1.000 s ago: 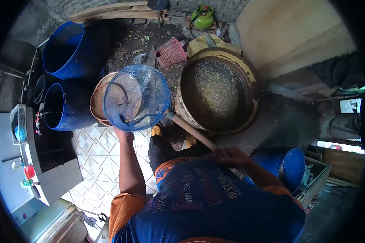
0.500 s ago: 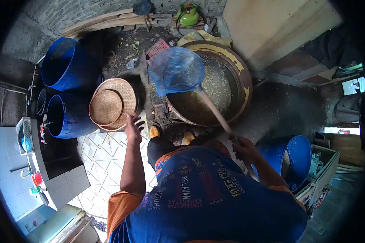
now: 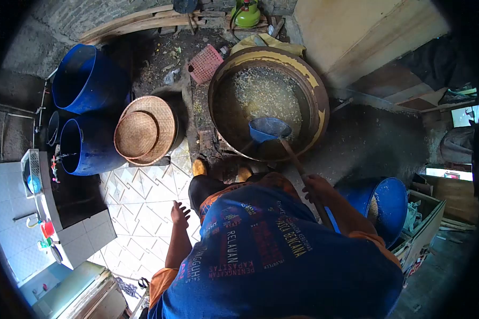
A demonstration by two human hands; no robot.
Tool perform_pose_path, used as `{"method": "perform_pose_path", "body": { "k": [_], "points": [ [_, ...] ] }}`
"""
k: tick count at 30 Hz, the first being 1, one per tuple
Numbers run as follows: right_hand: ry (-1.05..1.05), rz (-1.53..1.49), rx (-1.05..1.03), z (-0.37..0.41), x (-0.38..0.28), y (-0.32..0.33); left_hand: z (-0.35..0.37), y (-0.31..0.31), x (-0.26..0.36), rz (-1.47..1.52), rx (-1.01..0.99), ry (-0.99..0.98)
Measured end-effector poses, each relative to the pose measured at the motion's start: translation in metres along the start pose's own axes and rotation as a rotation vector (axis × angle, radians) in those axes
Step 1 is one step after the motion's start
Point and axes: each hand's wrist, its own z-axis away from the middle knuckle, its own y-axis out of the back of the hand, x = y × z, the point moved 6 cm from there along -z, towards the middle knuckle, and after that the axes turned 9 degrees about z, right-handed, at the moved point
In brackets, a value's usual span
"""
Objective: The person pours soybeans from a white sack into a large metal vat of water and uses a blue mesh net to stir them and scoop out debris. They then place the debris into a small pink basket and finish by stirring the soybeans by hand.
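"Right hand (image 3: 316, 187), fingers wrapped around the wooden handle (image 3: 293, 156)!"

"And the left hand (image 3: 180, 212)?"

"Out at nine o'clock from it, loosely open, nothing in it, touching nothing that I can see."

"Follow that handle towards eleven o'clock: there's the blue net (image 3: 266, 130), inside the big vat (image 3: 320, 114), at the vat's six!"

"Pale bits (image 3: 266, 90) spread towards the vat's twelve. Which step, then?"

"Dipping the net, I'd judge. The next move calls for a firm grip, net kept level; how deep it sits, I can't tell."

"And woven trays (image 3: 165, 125), eleven o'clock from the left hand!"
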Motion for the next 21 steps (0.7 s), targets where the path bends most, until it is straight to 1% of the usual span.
{"method": "perform_pose_path", "body": {
  "k": [2, 5, 7, 10, 12, 13, 15, 16, 18, 19, 21],
  "points": [
    [-0.011, -0.034, -0.012, -0.012, 0.001, 0.004, -0.001, 0.013, -0.019, 0.004, 0.064, 0.050],
    [-0.005, -0.068, -0.017, -0.031, 0.001, 0.010, 0.001, 0.024, -0.039, 0.043, 0.093, 0.106],
    [0.008, -0.068, -0.012, -0.047, 0.001, 0.013, 0.004, 0.025, -0.046, 0.045, 0.093, 0.103],
    [0.017, -0.067, 0.049, -0.065, -0.003, 0.021, 0.006, 0.021, -0.050, 0.060, 0.080, 0.095],
    [0.053, -0.067, 0.160, -0.069, -0.014, 0.026, 0.008, 0.018, -0.052, 0.072, 0.071, 0.093],
    [0.052, -0.066, 0.159, -0.081, -0.013, 0.031, 0.010, 0.015, -0.051, 0.055, 0.061, 0.079],
    [0.170, 0.091, 0.192, -0.107, -0.019, 0.044, 0.014, 0.011, -0.048, 0.040, 0.051, 0.065],
    [0.170, 0.093, 0.192, -0.112, -0.024, 0.046, 0.016, 0.009, -0.048, 0.032, 0.044, 0.050],
    [0.268, 0.004, 0.202, -0.120, -0.040, 0.048, 0.020, 0.007, -0.046, 0.025, 0.040, 0.033],
    [0.271, 0.005, 0.199, -0.128, -0.044, 0.051, 0.021, 0.007, -0.045, 0.011, 0.036, 0.027],
    [0.291, 0.158, 0.258, -0.144, -0.051, 0.057, 0.023, 0.009, -0.044, -0.004, 0.034, 0.019]
  ]
}}
